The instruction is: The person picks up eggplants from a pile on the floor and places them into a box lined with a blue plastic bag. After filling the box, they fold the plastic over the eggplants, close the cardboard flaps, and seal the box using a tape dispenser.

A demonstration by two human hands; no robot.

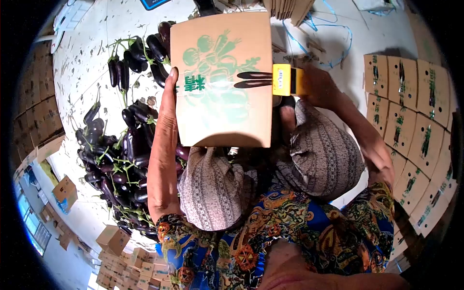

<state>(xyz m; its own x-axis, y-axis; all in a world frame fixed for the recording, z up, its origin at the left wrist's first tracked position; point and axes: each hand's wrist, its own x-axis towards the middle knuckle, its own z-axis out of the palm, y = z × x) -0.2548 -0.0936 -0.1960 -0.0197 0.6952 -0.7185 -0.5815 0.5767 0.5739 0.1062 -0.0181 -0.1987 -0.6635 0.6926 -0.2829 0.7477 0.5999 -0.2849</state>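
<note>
A closed cardboard box [222, 116] with a green vegetable print stands between my knees. My left hand [170, 84] lies flat along its left side, with the thumb at the edge. At the box's right edge, my right hand [316, 87] is wrapped round a yellow tape dispenser [282, 79]. Two dark pointed shapes [253, 79] lie over the box's face beside the dispenser. A shiny patch, like clear tape, crosses the print. The fingertips of my left hand are hidden behind the box.
Many eggplants [116, 169] are heaped on the floor to the left. Stacked printed boxes [415, 121] stand at the right, and more cartons [113, 240] at the lower left. Blue strapping [345, 46] and flattened cardboard [287, 8] lie at the top.
</note>
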